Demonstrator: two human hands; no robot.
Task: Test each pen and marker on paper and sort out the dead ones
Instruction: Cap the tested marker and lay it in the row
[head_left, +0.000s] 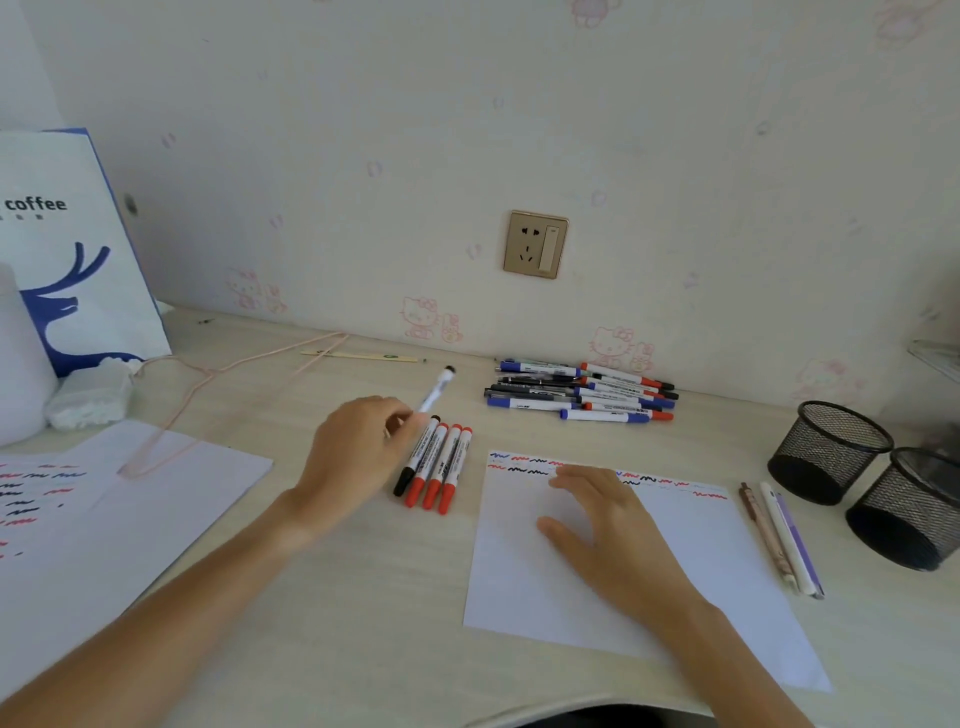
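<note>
My left hand (358, 447) grips a white marker with a black end (435, 392), tilted up and away over the desk. Just right of it lies a row of several markers (434, 465), one black-capped and three red-capped. My right hand (602, 525) rests flat with straight fingers on a white sheet of paper (701, 561) that bears red, blue and black scribbles along its top edge. A pile of pens and markers (582, 392) lies by the wall behind the sheet.
Two black mesh pen cups (826, 449) (909, 509) stand at the right, with three pens (784, 540) beside the sheet. Another scribbled sheet (104, 499) lies at the left under a pink wire hanger (176, 410). A coffee bag (78, 249) leans on the wall.
</note>
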